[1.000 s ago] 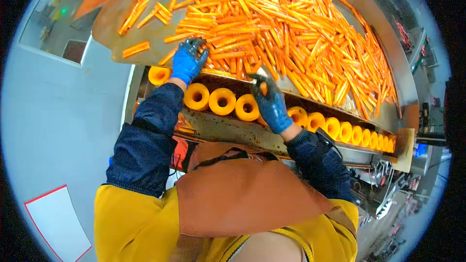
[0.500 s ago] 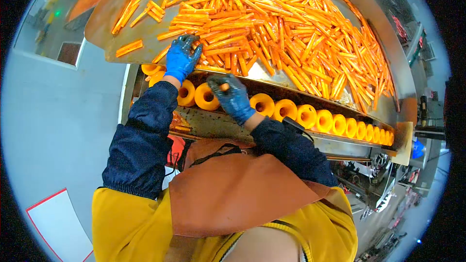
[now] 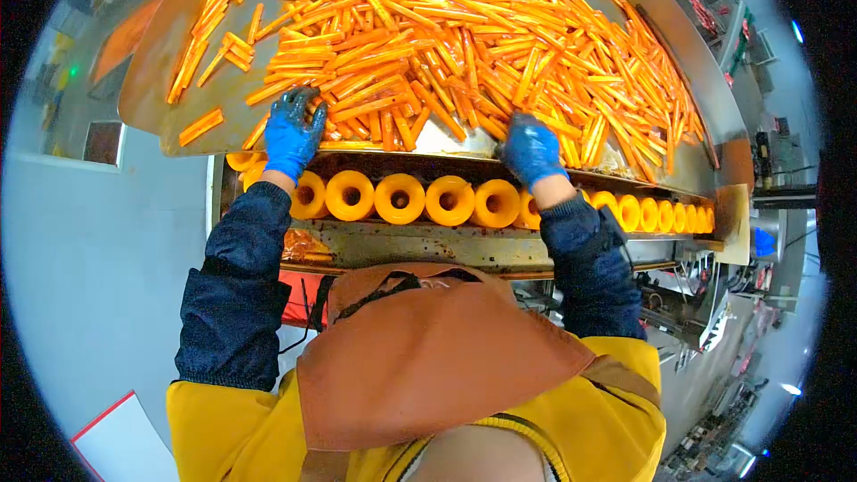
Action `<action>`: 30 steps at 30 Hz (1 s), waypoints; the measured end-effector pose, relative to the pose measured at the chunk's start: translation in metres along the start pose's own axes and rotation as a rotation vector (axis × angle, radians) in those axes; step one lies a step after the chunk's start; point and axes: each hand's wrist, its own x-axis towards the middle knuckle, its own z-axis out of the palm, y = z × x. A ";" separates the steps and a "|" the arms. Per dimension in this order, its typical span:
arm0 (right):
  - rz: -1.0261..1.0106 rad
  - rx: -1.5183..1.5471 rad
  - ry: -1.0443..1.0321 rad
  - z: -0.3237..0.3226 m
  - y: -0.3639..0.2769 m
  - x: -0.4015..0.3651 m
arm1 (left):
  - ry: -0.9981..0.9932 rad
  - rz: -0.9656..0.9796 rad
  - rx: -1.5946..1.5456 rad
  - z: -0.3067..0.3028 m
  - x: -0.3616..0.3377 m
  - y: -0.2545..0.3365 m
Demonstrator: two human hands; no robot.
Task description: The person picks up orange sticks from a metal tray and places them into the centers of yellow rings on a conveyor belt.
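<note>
A large heap of glossy, orange-coated sticks lies on a metal tray. My left hand, in a dirty blue glove, rests at the tray's near edge with its fingers curled beside the heap's left part; what they hold is hidden. My right hand, gloved the same way, is at the near edge further right, touching the sticks; its fingertips are hidden and blurred. Below the tray edge runs a row of yellow funnel-shaped cups, each with a dark hole. Both hands are above this row.
A metal ledge runs under the cups, with more orange pieces at its left. A brown apron covers my front. Machine parts stand at the right. A red-edged white panel is at lower left.
My right hand has moved from over the cups, where it held a stick, right and up to the tray edge. The left hand stays at the heap. The view has shifted somewhat.
</note>
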 end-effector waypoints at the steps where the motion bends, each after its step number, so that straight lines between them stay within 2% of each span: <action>1: -0.012 -0.034 -0.026 0.002 -0.003 0.004 | -0.004 0.004 -0.001 0.001 -0.002 0.000; 3: -0.022 -0.064 -0.040 0.006 0.000 0.018 | 0.039 0.028 0.033 0.005 -0.002 -0.005; 5: -0.188 -0.001 -0.005 0.008 0.012 0.023 | 0.046 0.044 0.024 0.007 -0.003 -0.008; 9: -0.262 0.031 0.051 -0.005 0.027 0.011 | 0.020 0.018 0.015 0.003 -0.001 -0.004; 10: -0.217 0.071 0.140 -0.005 0.029 0.008 | 0.018 0.034 -0.014 0.001 -0.001 -0.003; 11: -0.104 0.146 0.126 -0.023 0.018 0.003 | 0.016 0.023 -0.006 0.000 0.000 -0.003; 13: -0.166 0.550 0.308 -0.032 0.006 -0.011 | 0.015 0.054 0.008 0.001 -0.001 -0.004; 15: 0.062 1.239 0.156 -0.016 -0.026 -0.031 | 0.024 0.043 0.002 0.002 -0.002 -0.004; 16: 0.032 1.493 0.164 -0.015 -0.053 -0.045 | 0.012 0.021 -0.003 0.003 -0.002 -0.004; 18: 0.046 1.569 0.052 0.013 -0.087 -0.060 | -0.002 -0.003 -0.006 0.005 0.000 -0.005; 19: -0.011 1.533 -0.013 0.026 -0.101 -0.063 | 0.013 0.007 0.005 0.006 -0.002 -0.005; 20: 0.114 1.546 -0.204 0.040 -0.112 -0.066 | 0.030 0.020 0.015 0.006 -0.001 -0.006; 21: -0.056 1.504 -0.043 0.056 -0.123 -0.066 | 0.031 0.020 0.020 0.005 -0.001 -0.005; 23: -0.061 1.383 -0.016 0.060 -0.125 -0.068 | 0.005 0.008 -0.016 0.002 0.000 -0.003; 27: -0.009 1.419 -0.035 0.042 -0.134 -0.071 | -0.015 0.008 -0.019 -0.001 0.000 -0.001; 29: -0.098 1.483 -0.197 0.047 -0.158 -0.069 | -0.002 0.008 -0.011 0.000 -0.001 -0.001; 30: -0.213 1.518 -0.142 0.058 -0.177 -0.065 | 0.010 0.025 0.009 0.002 -0.001 -0.004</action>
